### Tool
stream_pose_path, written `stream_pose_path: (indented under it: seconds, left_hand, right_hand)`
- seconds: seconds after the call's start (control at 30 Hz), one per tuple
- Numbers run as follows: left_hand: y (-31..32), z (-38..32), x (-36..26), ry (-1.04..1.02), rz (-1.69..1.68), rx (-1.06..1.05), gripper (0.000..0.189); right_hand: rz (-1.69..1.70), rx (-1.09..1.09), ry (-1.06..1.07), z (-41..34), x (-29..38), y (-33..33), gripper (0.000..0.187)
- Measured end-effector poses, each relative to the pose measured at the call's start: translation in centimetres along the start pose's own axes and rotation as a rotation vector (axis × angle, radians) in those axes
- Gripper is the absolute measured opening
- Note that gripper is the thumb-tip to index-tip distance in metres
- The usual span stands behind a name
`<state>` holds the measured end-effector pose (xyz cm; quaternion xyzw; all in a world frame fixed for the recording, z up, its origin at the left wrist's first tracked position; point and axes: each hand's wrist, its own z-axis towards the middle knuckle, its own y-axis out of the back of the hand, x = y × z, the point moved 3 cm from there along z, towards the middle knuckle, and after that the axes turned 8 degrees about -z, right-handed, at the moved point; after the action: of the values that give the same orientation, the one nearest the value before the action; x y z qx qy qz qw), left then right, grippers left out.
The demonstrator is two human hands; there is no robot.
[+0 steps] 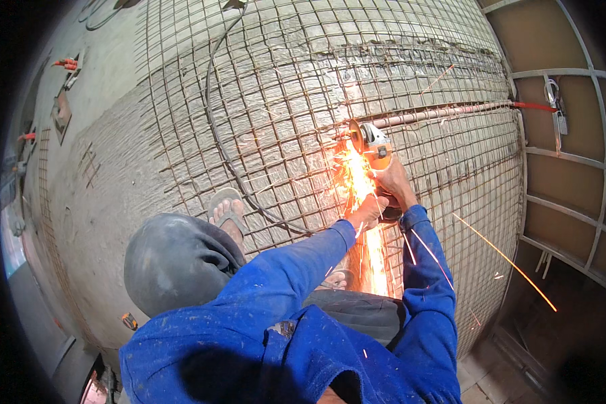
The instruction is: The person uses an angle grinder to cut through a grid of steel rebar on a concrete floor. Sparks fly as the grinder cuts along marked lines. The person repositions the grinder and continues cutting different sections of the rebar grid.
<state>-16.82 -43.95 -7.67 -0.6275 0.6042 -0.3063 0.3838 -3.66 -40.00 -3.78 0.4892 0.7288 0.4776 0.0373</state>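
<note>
My right hand (395,179) is wrapped around the orange body of an angle grinder (380,156). Behind it, my left hand (367,212) grips the dark rear end of the same tool, partly veiled by sparks. The grinder's disc (355,135) meets the steel reinforcing mesh (293,136) beside a gap in it. A bright stream of sparks (356,177) pours from the disc back toward me, passing under my left wrist. Glare hides the exact contact point. A pale reddish conduit (434,114) runs right from close behind the grinder head.
A black cable (210,101) snakes across the mesh by my sandalled foot (227,212). At left, a trowel-like tool (61,113) lies on the concrete (111,126), with orange conduit ends (66,64) beyond. A framed brown panel wall (550,121) stands at right. A tape measure (129,321) lies lower left.
</note>
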Motion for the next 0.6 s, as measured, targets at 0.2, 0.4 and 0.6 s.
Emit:
stream_pose_path:
  seconds: [0.2, 0.4, 0.6]
  left_hand:
    - [-0.1, -0.4, -0.1, -0.087, -0.014, -0.019, 0.035]
    - [2.1, 2.3, 1.8, -0.093, -0.098, 0.057, 0.033]
    - [2.6, 2.6, 2.6, -0.055, -0.047, -0.062, 0.029]
  right_hand:
    - [-0.039, -0.117, -0.070, -0.2, 0.5, 0.2, 0.055]
    - [0.089, 0.041, -0.054, -0.8, 1.1, 0.5, 0.049]
    - [0.081, -0.070, 0.041, -1.3, 1.6, 0.9, 0.049]
